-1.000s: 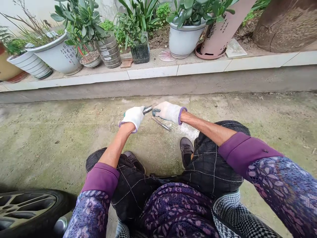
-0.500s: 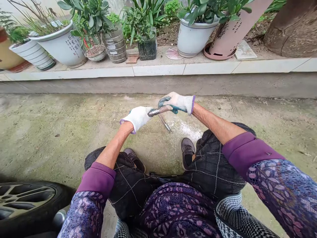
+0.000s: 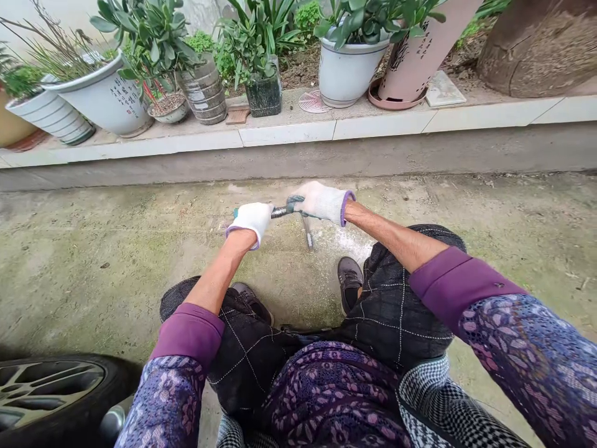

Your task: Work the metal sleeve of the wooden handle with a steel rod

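Observation:
My left hand [image 3: 252,219], in a white work glove, is closed around one end of a short grey metal rod [image 3: 280,211]. My right hand [image 3: 319,201], gloved the same way, grips the rod's other end, so the rod spans the gap between the two fists, roughly level. A second thin metal bar [image 3: 308,233] hangs down under my right hand towards the concrete ground; I cannot tell whether it is joined to the rod. Both hands are held out in front of my knees, above a pale powdery patch [image 3: 354,244] on the ground.
I sit low with my shoes [image 3: 351,279] on mossy concrete. A car tyre [image 3: 51,392] is at the bottom left. A raised tiled ledge [image 3: 289,134] runs across the back with several potted plants [image 3: 347,68] and a pink vase [image 3: 410,62].
My right hand dropped a little and drew closer to my left hand, shortening the visible stretch of rod. The bar below swung from slanting to nearly upright.

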{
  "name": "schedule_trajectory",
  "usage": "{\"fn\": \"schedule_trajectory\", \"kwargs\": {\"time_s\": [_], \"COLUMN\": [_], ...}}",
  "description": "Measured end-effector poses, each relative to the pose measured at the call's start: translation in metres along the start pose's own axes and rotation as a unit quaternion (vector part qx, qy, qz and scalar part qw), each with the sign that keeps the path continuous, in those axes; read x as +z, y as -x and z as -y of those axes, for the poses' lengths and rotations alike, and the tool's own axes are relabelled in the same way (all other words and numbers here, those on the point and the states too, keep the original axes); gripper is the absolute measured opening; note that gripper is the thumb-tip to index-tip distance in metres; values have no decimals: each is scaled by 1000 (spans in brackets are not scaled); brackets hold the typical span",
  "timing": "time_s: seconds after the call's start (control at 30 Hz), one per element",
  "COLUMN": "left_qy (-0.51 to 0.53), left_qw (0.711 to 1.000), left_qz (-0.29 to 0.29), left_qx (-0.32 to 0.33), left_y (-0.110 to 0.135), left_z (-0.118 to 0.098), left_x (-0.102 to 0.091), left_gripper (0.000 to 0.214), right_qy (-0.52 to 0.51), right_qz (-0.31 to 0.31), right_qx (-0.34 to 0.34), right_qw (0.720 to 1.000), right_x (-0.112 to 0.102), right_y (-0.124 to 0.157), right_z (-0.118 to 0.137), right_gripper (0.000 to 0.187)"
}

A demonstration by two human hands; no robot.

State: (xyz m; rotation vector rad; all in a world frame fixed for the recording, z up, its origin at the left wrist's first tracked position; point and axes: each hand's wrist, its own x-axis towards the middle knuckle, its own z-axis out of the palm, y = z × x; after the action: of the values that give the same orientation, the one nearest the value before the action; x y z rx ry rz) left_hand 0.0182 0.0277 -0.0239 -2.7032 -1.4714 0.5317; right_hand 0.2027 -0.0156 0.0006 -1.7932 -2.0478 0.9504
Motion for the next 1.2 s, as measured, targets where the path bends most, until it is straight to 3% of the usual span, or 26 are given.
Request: {"fn": "schedule_trajectory", "kwargs": {"time_s": [0.1,0.17,0.23,0.37,0.5,0.63,0.7,0.8,0.9,1.0,1.1,1.2], "left_qy": [34,129,265,527,679,736,759,803,845,874,894,907], "left_qw": [998,989,963,848,730,672,646,588,520,456,404,363], "left_qz": [29,18,-11,-46,-69,-78,-85,-88,-122,-166,-193,-215], "left_qx": [54,63,43,18,28,13,-11,-26,-37,-37,-26,-11], "left_y": [7,14,23,38,41,32,25,16,8,-1,-12,-25], "left_z": [-5,-6,-4,2,9,10,8,5,5,1,-11,-22], "left_x": [0,-6,-14,-28,-31,-30,-32,-35,-38,-40,-40,-39], "left_gripper": [30,28,28,44,47,44,39,31,23,19,17,16], "right_qy": [-9,-29,-63,-132,-148,-120,-38,81,122,60,-89,-188], "right_qz": [-28,-38,-53,-59,-30,-11,-45,-152,-231,-240,-160,-117], "right_qx": [7,17,40,42,8,-33,-59,-53,-35,-57,-71,-9], "right_qw": [1000,999,996,989,988,992,997,984,965,967,980,975], "right_x": [-13,-18,-18,-6,11,22,21,15,10,15,30,38], "right_y": [-3,-5,-6,-7,-6,-8,-10,-9,-1,8,9,4], "right_z": [-6,-8,-8,-6,-8,-10,-9,-6,-1,5,11,14], "right_gripper": [21,23,24,26,28,29,30,38,41,38,33,33]}}
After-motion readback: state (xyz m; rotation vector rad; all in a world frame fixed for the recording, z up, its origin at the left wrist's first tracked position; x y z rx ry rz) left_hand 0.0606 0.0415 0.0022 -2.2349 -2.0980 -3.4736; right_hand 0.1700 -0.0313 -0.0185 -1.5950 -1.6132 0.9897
